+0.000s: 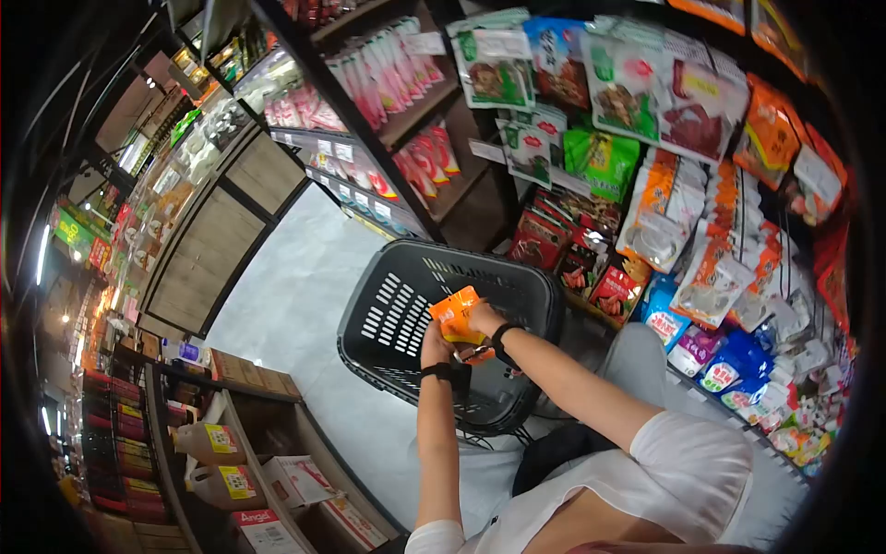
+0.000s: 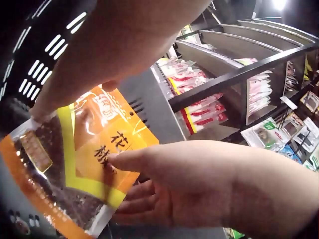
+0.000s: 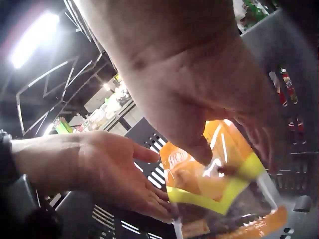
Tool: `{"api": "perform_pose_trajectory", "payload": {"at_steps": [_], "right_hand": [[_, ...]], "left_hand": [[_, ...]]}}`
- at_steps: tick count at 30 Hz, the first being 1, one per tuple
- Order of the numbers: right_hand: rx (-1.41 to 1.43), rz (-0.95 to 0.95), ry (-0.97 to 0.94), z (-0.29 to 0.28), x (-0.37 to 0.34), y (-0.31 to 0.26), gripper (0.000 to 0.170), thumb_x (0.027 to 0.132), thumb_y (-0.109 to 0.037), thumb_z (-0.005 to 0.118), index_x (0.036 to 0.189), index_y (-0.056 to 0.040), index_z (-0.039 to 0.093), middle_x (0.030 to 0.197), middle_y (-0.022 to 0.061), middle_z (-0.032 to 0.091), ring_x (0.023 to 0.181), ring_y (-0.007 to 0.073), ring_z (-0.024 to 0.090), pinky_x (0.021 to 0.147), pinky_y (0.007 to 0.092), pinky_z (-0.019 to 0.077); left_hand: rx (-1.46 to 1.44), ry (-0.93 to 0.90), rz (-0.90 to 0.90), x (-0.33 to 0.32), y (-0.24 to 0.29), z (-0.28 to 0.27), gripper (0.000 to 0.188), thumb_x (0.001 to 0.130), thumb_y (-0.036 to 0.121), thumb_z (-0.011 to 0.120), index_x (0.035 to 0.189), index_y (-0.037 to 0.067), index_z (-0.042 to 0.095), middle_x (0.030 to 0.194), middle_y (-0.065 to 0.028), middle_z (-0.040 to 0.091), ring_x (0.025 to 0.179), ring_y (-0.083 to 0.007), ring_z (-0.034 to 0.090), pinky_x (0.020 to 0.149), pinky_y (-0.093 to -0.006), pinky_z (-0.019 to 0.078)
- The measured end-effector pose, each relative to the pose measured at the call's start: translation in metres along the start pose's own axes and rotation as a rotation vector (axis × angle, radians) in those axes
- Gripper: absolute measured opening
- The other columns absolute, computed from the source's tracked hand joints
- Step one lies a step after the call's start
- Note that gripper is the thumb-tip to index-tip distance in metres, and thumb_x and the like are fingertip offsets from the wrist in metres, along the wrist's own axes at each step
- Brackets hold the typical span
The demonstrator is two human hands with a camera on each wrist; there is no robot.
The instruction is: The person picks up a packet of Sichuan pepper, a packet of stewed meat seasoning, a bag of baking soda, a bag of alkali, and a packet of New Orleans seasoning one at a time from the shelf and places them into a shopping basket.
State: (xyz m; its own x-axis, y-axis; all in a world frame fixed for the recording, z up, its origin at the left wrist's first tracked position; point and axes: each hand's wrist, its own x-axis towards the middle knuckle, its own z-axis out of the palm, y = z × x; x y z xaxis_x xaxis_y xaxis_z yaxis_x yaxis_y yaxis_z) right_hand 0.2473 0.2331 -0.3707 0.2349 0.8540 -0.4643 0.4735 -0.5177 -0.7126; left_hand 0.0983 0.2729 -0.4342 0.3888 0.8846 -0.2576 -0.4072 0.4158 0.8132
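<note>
An orange and yellow packet of Sichuan peppercorns (image 2: 92, 164), with a clear window showing dark peppercorns, is held over a black shopping basket (image 1: 531, 300). My right hand (image 1: 482, 319) pinches it, the thumb on the printed front and the fingers behind, as the left wrist view shows. My left hand (image 3: 107, 174) is at the packet's other side, its fingers nearly straight with their tips right at the edge. In the head view both hands are above the basket's opening. Part of the packet's front is hidden by the right hand in the right wrist view.
Shelves of hanging bagged dry goods (image 1: 628, 83) rise on the right, with more packets piled below. A shelving unit with pink-and-white packets (image 1: 378, 69) stands ahead. Low shelves with jugs (image 1: 208, 443) and cartons (image 1: 300, 480) are at lower left. Grey floor (image 1: 286, 277) lies between.
</note>
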Motion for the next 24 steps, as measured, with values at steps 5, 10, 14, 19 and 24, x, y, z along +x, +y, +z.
{"api": "perform_pose_trajectory", "payload": {"at_steps": [5,10,14,19,24], "right_hand": [[-0.388,-0.030,-0.025,-0.034,0.014,-0.008,0.040,0.072,-0.030,0.060,0.101,-0.0014,0.061,0.107,0.0194,0.057,0.102,0.0290,0.055,0.085,0.0363,0.0447],[-0.365,-0.495,-0.074,-0.106,-0.008,-0.007,0.045,0.072,-0.038,0.058,0.092,0.0017,0.062,0.086,0.0206,0.062,0.082,0.0324,0.061,0.070,0.0390,0.0476],[-0.323,-0.699,-0.166,-0.176,-0.033,0.009,0.048,0.079,-0.043,0.055,0.102,-0.0009,0.056,0.093,0.0158,0.061,0.084,0.0273,0.059,0.074,0.0357,0.0454],[-0.059,-0.682,0.052,-0.223,-0.083,0.077,0.041,0.080,-0.037,0.059,0.102,-0.0017,0.056,0.092,0.0132,0.062,0.085,0.0230,0.059,0.074,0.0325,0.0458],[-0.071,-0.487,0.143,-0.199,-0.095,0.167,0.036,0.079,-0.036,0.058,0.094,-0.0037,0.059,0.087,0.0140,0.062,0.080,0.0258,0.060,0.071,0.0342,0.0462]], "left_hand": [[0.276,0.229,0.010,-0.049,0.049,0.070,0.032,0.086,0.038,0.042,0.075,0.010,0.054,0.041,0.0027,0.027,0.034,-0.0105,0.025,0.038,-0.0227,0.0223],[0.137,0.437,-0.434,0.015,0.052,0.069,0.022,0.080,0.031,0.053,0.071,0.011,0.046,0.057,0.0013,0.040,0.046,-0.0126,0.034,0.044,-0.0248,0.0306],[0.294,0.009,-0.385,-0.013,0.071,0.116,0.014,0.083,0.023,0.048,0.078,0.011,0.052,0.071,-0.0019,0.050,0.066,-0.0160,0.048,0.061,-0.0282,0.0427],[0.131,-0.160,-0.563,-0.080,0.042,0.201,0.020,0.083,0.016,0.051,0.098,0.003,0.055,0.096,-0.0107,0.058,0.091,-0.0211,0.054,0.083,-0.0301,0.0439],[-0.115,-0.583,-0.711,-0.156,0.007,0.274,0.041,0.089,0.019,0.040,0.126,0.000,0.036,0.131,-0.0140,0.039,0.123,-0.0238,0.035,0.104,-0.0346,0.0254]]}}
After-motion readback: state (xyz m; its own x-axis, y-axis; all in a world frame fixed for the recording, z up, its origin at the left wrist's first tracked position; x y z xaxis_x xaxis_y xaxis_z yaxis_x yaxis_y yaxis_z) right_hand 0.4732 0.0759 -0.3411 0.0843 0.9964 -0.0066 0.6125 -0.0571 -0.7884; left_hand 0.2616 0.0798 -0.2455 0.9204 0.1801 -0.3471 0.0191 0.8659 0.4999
